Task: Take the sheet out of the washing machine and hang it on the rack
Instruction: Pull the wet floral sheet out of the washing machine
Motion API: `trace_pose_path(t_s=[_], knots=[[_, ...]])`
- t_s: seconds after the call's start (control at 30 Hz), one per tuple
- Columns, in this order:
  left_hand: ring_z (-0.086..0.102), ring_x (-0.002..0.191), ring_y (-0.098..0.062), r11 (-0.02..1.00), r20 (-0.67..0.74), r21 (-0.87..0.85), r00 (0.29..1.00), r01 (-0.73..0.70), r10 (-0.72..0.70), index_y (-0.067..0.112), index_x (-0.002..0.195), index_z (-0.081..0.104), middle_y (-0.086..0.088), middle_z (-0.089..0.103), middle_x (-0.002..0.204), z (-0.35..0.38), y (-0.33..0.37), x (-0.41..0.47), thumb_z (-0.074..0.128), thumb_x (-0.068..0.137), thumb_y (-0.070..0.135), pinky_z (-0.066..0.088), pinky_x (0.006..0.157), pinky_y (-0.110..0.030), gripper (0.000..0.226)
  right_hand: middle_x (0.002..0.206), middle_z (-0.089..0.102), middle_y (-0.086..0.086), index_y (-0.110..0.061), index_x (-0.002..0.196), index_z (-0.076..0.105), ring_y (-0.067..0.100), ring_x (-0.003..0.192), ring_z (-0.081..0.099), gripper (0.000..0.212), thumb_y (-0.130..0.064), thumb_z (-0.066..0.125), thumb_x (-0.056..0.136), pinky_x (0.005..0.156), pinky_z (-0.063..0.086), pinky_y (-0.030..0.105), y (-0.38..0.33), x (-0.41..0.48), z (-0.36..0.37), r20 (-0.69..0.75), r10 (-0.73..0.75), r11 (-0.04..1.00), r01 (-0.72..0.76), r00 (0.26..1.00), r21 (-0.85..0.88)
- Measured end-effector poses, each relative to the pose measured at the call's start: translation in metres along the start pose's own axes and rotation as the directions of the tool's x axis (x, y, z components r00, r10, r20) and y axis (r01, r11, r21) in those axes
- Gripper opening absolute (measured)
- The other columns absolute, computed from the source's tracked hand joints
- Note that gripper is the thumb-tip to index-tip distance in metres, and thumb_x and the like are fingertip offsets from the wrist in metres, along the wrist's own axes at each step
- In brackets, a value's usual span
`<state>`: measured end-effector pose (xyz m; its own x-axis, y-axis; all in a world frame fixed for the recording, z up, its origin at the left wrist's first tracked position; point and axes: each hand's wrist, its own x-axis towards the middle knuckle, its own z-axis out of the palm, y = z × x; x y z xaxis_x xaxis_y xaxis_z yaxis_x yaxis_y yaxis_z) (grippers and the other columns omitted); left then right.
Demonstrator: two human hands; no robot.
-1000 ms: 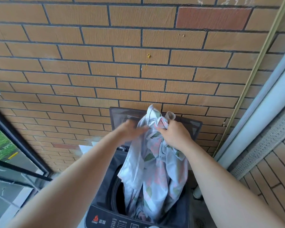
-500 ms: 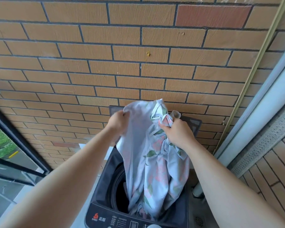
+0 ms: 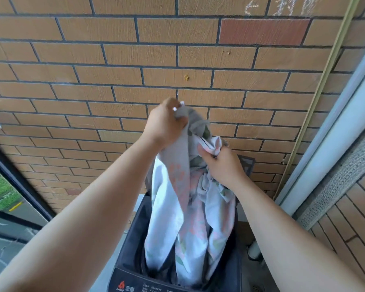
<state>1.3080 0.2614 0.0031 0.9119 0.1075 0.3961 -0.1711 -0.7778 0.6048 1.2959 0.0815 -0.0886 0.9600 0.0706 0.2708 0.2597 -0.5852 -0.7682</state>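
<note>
Above the washer's (image 3: 133, 277) open top, the left hand (image 3: 164, 123), gripping the sheet's (image 3: 177, 218) upper fold, has climbed well over the right hand (image 3: 223, 167), which clutches a lower bunch, so more sheet is out, though its tail hangs inside.

Sheet (image 3: 178, 209): white, pink-and-green floral print; washing machine (image 3: 126, 268) below it: dark grey, red logo; wall (image 3: 114, 81) behind: tan brick.
</note>
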Motion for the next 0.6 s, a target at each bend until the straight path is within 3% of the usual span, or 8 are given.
trace_pose_path(t_s=[0.1, 0.17, 0.27, 0.33, 0.43, 0.53, 0.6], knots=[[0.062, 0.108, -0.023, 0.992, 0.164, -0.022, 0.98, 0.121, -0.116, 0.023, 0.136, 0.056, 0.001, 0.063, 0.12, 0.02, -0.022, -0.013, 0.067, 0.089, 0.05, 0.046, 0.079, -0.027, 0.055, 0.048, 0.05, -0.003, -0.014, 0.064, 0.051, 0.008, 0.041, 0.047, 0.05, -0.053, 0.059, 0.095, 0.042, 0.03, 0.027, 0.005, 0.004, -0.006, -0.044, 0.023, 1.0, -0.022, 0.999, 0.012], [0.058, 0.113, -0.014, 0.986, 0.36, -0.136, 0.932, 0.097, -0.042, 0.023, 0.141, 0.05, 0.008, 0.059, 0.128, 0.028, -0.033, -0.026, 0.069, 0.079, 0.066, 0.044, 0.089, -0.027, 0.077, 0.048, 0.047, -0.003, -0.016, 0.06, 0.048, 0.006, 0.042, 0.046, 0.051, -0.053, 0.059, 0.094, 0.044, 0.029, 0.025, 0.005, 0.005, -0.008, -0.077, 0.009, 1.0, -0.007, 0.997, 0.028], [0.058, 0.119, -0.005, 0.966, 0.553, -0.257, 0.824, 0.027, 0.125, 0.031, 0.135, 0.05, 0.019, 0.062, 0.125, 0.046, -0.039, -0.045, 0.081, 0.072, 0.058, 0.044, 0.1, -0.029, 0.076, 0.063, 0.059, -0.003, -0.02, 0.067, 0.056, 0.004, 0.057, 0.057, 0.042, -0.054, 0.063, 0.092, 0.053, 0.038, 0.025, -0.001, 0.003, -0.005, -0.096, -0.011, 0.993, 0.022, 0.995, 0.112], [0.06, 0.109, -0.002, 0.981, 0.528, -0.195, 0.84, -0.018, 0.12, 0.034, 0.13, 0.053, 0.021, 0.066, 0.114, 0.059, -0.036, -0.046, 0.086, 0.067, 0.056, 0.045, 0.093, -0.025, 0.074, 0.083, 0.07, -0.003, -0.021, 0.085, 0.065, 0.007, 0.076, 0.068, 0.037, -0.058, 0.068, 0.085, 0.066, 0.052, 0.03, -0.002, 0.003, 0.0, -0.057, 0.02, 0.979, -0.008, 0.998, 0.203], [0.063, 0.085, -0.008, 0.985, 0.406, -0.171, 0.913, 0.038, 0.036, 0.025, 0.105, 0.068, 0.014, 0.07, 0.089, 0.067, -0.042, -0.038, 0.085, 0.075, 0.046, 0.046, 0.073, -0.027, 0.04, 0.096, 0.072, -0.003, -0.026, 0.1, 0.063, 0.014, 0.091, 0.07, 0.043, -0.057, 0.077, 0.074, 0.084, 0.054, 0.041, 0.003, 0.004, -0.004, 0.019, 0.048, 0.928, -0.052, 0.999, 0.37], [0.067, 0.084, -0.018, 0.926, 0.269, -0.261, 0.942, 0.272, -0.201, 0.015, 0.099, 0.075, -0.005, 0.075, 0.092, 0.062, -0.062, -0.032, 0.081, 0.081, 0.038, 0.053, 0.077, -0.037, 0.03, 0.092, 0.069, 0.003, -0.026, 0.113, 0.062, 0.014, 0.083, 0.066, 0.041, -0.035, 0.08, 0.078, 0.075, 0.048, 0.032, 0.004, 0.005, -0.026, 0.019, 0.164, 0.891, -0.157, 0.986, 0.427], [0.069, 0.091, -0.025, 0.874, 0.23, -0.296, 0.916, 0.386, -0.327, 0.014, 0.101, 0.074, -0.009, 0.075, 0.096, 0.055, -0.069, -0.031, 0.08, 0.081, 0.04, 0.054, 0.081, -0.039, 0.034, 0.092, 0.068, 0.002, -0.026, 0.107, 0.065, 0.019, 0.084, 0.065, 0.034, -0.018, 0.074, 0.076, 0.073, 0.05, 0.034, 0.005, 0.008, -0.044, -0.125, 0.331, 0.834, -0.227, 0.935, 0.503]])
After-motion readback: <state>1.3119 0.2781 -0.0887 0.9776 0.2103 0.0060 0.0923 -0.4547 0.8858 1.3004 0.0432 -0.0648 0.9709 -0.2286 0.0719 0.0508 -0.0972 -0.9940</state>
